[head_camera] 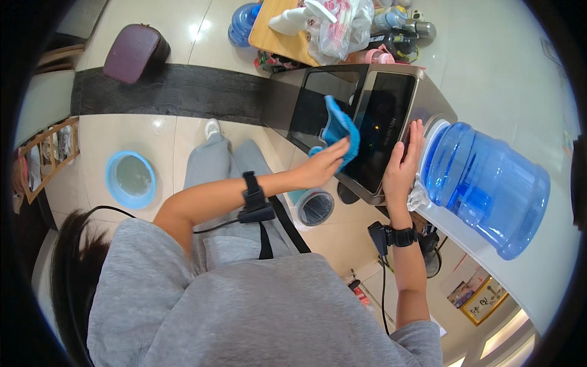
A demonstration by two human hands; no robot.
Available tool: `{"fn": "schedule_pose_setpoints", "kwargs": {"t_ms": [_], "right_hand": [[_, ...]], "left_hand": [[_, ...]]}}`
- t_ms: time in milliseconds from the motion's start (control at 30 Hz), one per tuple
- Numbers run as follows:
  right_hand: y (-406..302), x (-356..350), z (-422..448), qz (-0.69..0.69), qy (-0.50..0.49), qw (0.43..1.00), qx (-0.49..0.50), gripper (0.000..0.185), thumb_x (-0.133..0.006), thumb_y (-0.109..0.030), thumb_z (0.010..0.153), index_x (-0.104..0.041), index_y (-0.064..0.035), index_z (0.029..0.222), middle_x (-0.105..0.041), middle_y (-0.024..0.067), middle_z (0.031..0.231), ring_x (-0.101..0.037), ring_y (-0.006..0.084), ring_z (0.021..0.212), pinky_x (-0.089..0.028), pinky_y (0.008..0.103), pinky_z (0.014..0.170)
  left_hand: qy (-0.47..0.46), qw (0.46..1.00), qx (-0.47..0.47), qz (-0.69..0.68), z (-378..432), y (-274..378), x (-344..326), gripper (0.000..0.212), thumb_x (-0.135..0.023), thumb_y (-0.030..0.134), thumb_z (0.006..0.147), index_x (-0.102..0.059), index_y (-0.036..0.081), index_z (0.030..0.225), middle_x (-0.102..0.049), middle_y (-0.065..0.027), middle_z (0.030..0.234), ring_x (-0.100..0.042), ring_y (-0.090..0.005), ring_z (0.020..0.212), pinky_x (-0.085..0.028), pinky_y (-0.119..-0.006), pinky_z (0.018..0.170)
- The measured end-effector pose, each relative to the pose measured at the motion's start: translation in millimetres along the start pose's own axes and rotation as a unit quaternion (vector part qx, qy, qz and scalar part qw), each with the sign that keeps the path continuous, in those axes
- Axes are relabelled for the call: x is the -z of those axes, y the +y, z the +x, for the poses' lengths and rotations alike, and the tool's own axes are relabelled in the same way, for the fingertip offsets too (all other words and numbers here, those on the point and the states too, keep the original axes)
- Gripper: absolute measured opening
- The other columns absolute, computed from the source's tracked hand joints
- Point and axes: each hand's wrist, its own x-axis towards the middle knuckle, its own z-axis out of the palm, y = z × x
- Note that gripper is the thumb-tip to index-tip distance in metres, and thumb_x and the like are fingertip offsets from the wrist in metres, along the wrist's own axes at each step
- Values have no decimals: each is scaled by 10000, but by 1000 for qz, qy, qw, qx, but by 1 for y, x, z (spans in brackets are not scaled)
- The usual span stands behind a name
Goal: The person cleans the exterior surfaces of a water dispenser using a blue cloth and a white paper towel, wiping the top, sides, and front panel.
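Observation:
A water dispenser (424,87) with a dark glossy front stands before me, a large blue water bottle (495,188) seated on its top. My left hand (323,163) grips a blue cloth (341,126) at the dispenser's front, by the border between its upper panel (390,105) and the lower dark door (316,105). The cloth's far end hangs loose past my fingers. Flat along the dispenser's top front edge lies my right hand (401,169), holding nothing, its thumb apart from the fingers. Crumpled white paper or cloth (417,196) sits by the bottle's base.
A lined bin (315,208) stands beside my legs. On the floor are a blue basin (131,183) of cloudy water and a purple stool (133,52). Beyond the dispenser, a wooden table (270,36) holds a white spray bottle (291,22), plastic bags (341,34) and several drink bottles (390,20).

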Motion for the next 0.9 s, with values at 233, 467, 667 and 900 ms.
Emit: {"fn": "schedule_pose_setpoints", "kwargs": {"t_ms": [233,467,667,900], "right_hand": [[2,-1,0,20,10,1000,2,431,-393,-119,840,-365,2,1253,-308,184,1339,-255,327,1258,-134,410,1053],[-2,0,-1,20,19,1000,5,439,-408,-113,828,-367,-2,1251,-332,184,1321,-277,307,1251,-144,413,1055],[4,-1,-1,24,49,999,6,427,-428,-112,817,-388,-11,1230,-356,152,1314,-295,298,1241,-169,406,1051],[15,-9,-4,68,110,992,2,378,-435,-88,815,-420,-13,1185,-384,161,1285,-336,319,1203,-208,399,1033]], "left_hand": [[84,995,-50,-17,97,-27,18,550,-358,-67,781,-246,-18,1318,-182,-153,1408,-127,-238,1316,-100,-304,1060],[53,994,-44,83,195,-2,63,556,-349,-48,730,-409,88,1265,-456,-100,1264,-400,-219,1178,-277,-264,974],[13,959,-179,218,197,48,45,509,-375,-62,714,-474,89,1190,-461,-107,1248,-375,-310,1191,-272,-347,991],[-74,829,-258,491,156,99,23,389,-525,-31,640,-562,26,1024,-527,-78,1120,-418,-274,1141,-394,-338,902]]}}
